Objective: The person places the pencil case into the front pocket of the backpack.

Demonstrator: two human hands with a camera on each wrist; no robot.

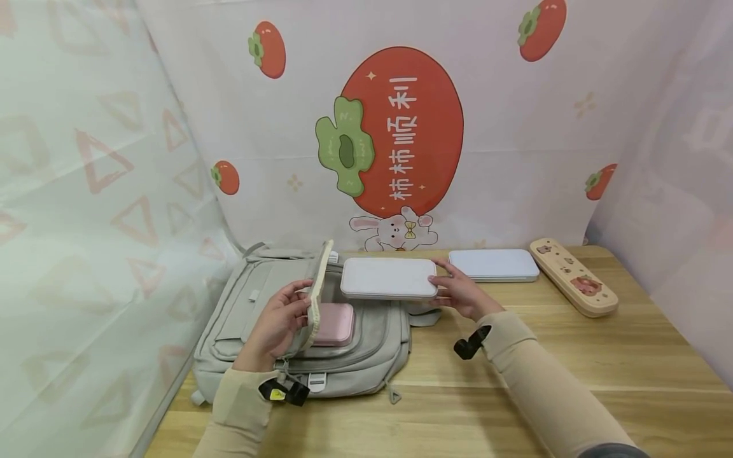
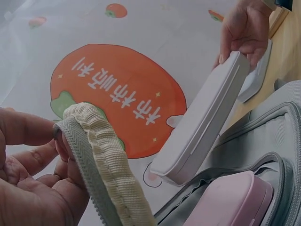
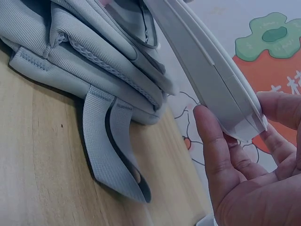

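A grey backpack (image 1: 372, 375) lies on the table at the left, its zipped compartment open. My left hand (image 1: 280, 324) pinches the edge of the backpack's flap (image 1: 317, 296) between thumb and fingers and holds it upright; the zipper tape and cream binding show in the left wrist view. Inside the opening sits a pink pencil case (image 1: 335, 324), partly hidden by the flap. My right hand (image 1: 460, 292) grips one end of a white pencil case (image 1: 389, 278), held above the backpack, its far end close to the opening. In the right wrist view, thumb and fingers clasp the case's end (image 3: 244, 127).
A pale blue-white pencil case (image 1: 494, 264) lies at the back of the wooden table (image 1: 515, 394). Right of it is a beige pencil case (image 1: 574, 277) with cartoon prints. A strap loop (image 3: 120, 146) hangs off the backpack onto the table. Printed cloth stands behind and at both sides.
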